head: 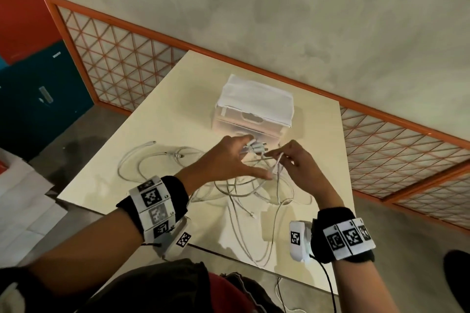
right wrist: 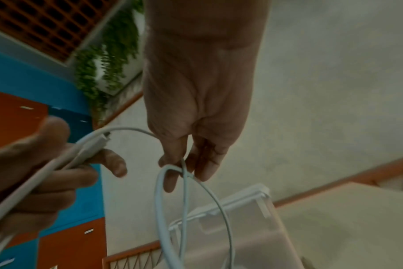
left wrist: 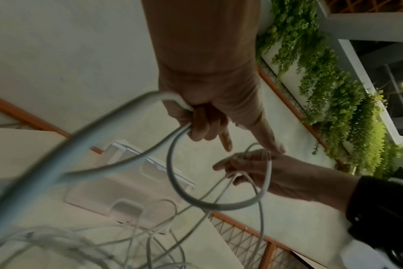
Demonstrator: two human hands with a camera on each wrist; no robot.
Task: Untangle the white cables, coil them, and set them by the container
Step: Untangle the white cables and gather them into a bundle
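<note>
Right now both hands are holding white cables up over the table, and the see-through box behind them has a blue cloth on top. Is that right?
Almost. The cloth on the see-through box is white, not blue; the head view shows it. The rest holds: the left hand and right hand both hold white cables above the table.

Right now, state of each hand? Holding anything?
Left hand: closed on a bunch of white cables, index finger and thumb extended.
Right hand: fingers pinching a loop of white cable.
</note>
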